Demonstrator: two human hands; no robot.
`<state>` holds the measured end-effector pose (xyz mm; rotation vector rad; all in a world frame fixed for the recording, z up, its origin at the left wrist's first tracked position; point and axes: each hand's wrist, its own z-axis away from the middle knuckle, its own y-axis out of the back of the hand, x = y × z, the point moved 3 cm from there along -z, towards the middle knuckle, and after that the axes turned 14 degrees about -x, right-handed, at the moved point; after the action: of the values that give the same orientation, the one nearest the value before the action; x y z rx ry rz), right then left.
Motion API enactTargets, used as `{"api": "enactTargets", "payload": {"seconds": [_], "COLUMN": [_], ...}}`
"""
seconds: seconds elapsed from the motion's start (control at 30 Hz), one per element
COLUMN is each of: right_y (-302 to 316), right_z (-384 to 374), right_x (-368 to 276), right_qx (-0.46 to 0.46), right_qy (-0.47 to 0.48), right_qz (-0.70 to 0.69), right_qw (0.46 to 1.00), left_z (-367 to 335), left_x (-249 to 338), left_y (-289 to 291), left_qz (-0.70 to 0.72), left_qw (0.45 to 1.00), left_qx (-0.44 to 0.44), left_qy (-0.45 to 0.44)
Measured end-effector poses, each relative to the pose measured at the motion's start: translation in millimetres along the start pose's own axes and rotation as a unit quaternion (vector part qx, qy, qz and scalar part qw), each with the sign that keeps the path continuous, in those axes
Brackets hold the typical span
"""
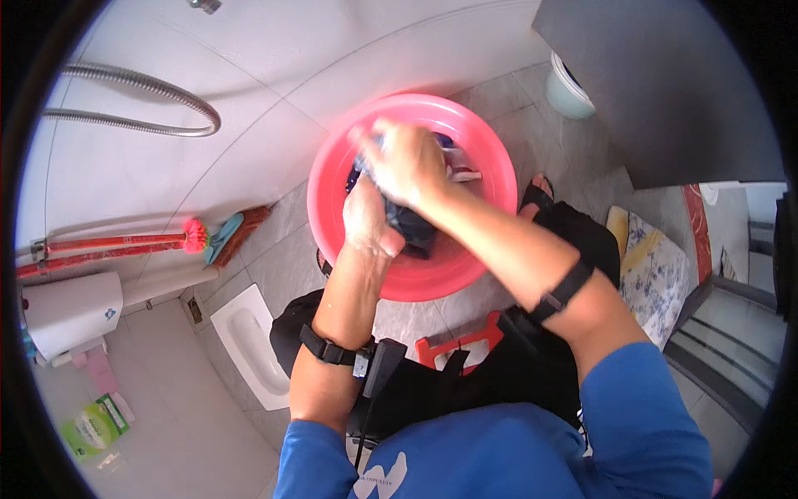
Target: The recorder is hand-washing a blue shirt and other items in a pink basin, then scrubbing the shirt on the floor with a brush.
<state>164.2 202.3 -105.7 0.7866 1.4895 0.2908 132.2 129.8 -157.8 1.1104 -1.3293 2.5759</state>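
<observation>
A large round pink basin [331, 241] stands on the floor in front of me, with wet dark clothes [409, 231] bunched inside it. Over its left half, my left hand [366, 218] is closed on a bunched part of the dark cloth. My right hand [409, 165] is above and just right of the left one, against the same cloth, its fingers smeared by motion. A whitish and reddish piece of cloth [462, 166] shows to the right of my right hand, among the dark ones.
A red plastic stool [426, 353] is near my legs. To the left are a white squat toilet [246, 337], a broom [243, 233], red poles and a metal shower hose [179, 98]. A pale bucket [568, 91] and a dark panel [665, 91] stand at the far right, floral cloth [657, 266] nearer.
</observation>
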Motion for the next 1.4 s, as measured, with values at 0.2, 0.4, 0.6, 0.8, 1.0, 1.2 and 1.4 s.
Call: {"api": "enactTargets", "payload": {"seconds": [0.2,0.4,0.6,0.8,1.0,1.2,1.4], "right_y": [-14,-12,-19,20,63,80,83], "right_z": [-4,3,16,-27,-19,-18,-19], "right_x": [13,-7,-15,40,27,22,20], "right_qx": [0.050,-0.061,0.056,0.023,-0.169,-0.262,-0.249], "right_qy": [-0.024,0.003,0.101,-0.053,-0.104,-0.085,-0.011], "right_qz": [0.018,0.033,-0.044,-0.047,-0.385,-0.425,-0.545], "right_qw": [0.998,0.998,0.992,0.997,0.901,0.862,0.800], "left_z": [-13,-10,-8,18,46,44,45], "left_x": [-16,-5,6,29,54,71,77], "left_y": [11,31,44,-24,-31,-26,-30], "left_qz": [-0.013,0.029,0.036,0.094,-0.182,-0.143,-0.079], "left_qw": [0.999,0.999,0.997,0.980,0.961,0.975,0.983], "left_qx": [-0.011,-0.026,-0.061,-0.155,-0.194,-0.170,-0.164], "left_qy": [0.028,-0.013,-0.001,0.086,0.081,0.015,-0.019]}}
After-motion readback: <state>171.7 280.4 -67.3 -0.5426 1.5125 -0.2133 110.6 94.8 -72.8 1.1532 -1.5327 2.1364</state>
